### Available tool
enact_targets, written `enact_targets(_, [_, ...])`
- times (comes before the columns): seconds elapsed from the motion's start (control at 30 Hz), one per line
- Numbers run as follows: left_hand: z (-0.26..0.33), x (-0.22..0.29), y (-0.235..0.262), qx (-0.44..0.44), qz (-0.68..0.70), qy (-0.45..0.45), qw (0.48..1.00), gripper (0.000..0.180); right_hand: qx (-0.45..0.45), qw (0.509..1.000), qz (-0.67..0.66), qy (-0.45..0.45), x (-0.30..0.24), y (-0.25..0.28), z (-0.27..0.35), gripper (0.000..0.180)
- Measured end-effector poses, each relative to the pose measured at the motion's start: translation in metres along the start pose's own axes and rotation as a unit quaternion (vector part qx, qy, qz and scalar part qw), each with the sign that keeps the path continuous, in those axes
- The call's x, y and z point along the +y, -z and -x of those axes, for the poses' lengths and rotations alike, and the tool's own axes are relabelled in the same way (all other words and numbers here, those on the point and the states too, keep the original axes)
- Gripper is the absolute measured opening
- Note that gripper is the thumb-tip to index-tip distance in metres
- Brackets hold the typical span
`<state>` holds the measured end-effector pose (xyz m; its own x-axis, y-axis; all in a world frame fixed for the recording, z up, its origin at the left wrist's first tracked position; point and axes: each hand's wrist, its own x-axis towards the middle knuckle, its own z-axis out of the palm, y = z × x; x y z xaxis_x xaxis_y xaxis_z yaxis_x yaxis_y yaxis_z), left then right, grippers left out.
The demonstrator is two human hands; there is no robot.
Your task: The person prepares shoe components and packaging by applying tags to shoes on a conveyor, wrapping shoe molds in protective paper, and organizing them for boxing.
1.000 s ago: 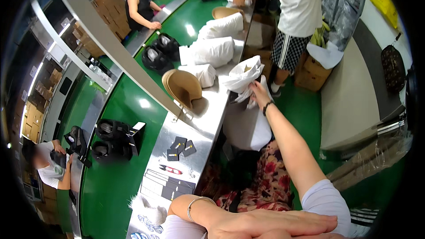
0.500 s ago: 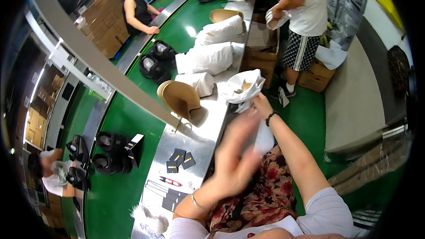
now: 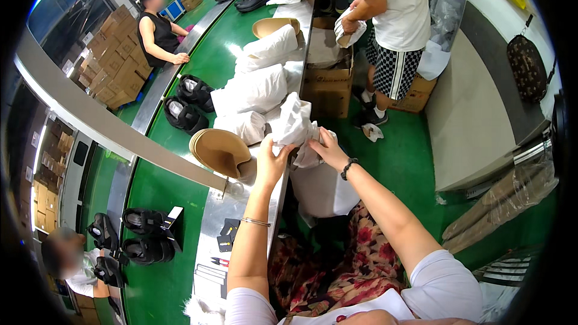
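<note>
My left hand (image 3: 276, 160) is closed on the near left side of a crumpled white paper bundle (image 3: 293, 119) at the table's right edge. The fingers of my right hand (image 3: 331, 151) are closed on the paper at its right side. What is inside the bundle is hidden now. To the left, a stack of curved brown cardboard inserts (image 3: 218, 150) stands on the metal table (image 3: 211, 207). Just beyond it lie several white paper-wrapped bundles (image 3: 262, 89). A white sheet or bag (image 3: 322, 189) hangs below my hands, in front of the patterned skirt.
Black shoes (image 3: 183, 114) stand on the green conveyor (image 3: 180, 171) to the left, past a slanted grey post (image 3: 120, 126). Dark tags (image 3: 226, 238) lie near my left forearm. A co-worker in a white shirt (image 3: 391, 12) stands ahead beside cardboard boxes (image 3: 328, 90). Two others are across the conveyor.
My left hand has reached forward from near my body to the white bundle. The bundle has shifted left and its brown inside is covered. The whole view has swung slightly right.
</note>
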<state>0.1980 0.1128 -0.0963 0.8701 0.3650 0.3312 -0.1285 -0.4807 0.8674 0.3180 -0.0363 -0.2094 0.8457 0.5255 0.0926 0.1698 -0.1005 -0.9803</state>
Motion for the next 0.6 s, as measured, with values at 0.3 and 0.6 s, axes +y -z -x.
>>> enact_targets(0.3, [0.004, -0.002, 0.026, 0.049, 0.182, 0.044, 0.981, 0.034, -0.107, 0.977, 0.173, 0.061, -0.038, 0.008, 0.02, 0.096])
enact_targets(0.6, [0.005, 0.007, 0.033, 0.091, 0.201, 0.04, 0.975, 0.033, -0.11, 0.986, -0.086, 0.093, -0.049, -0.005, 0.026, 0.098])
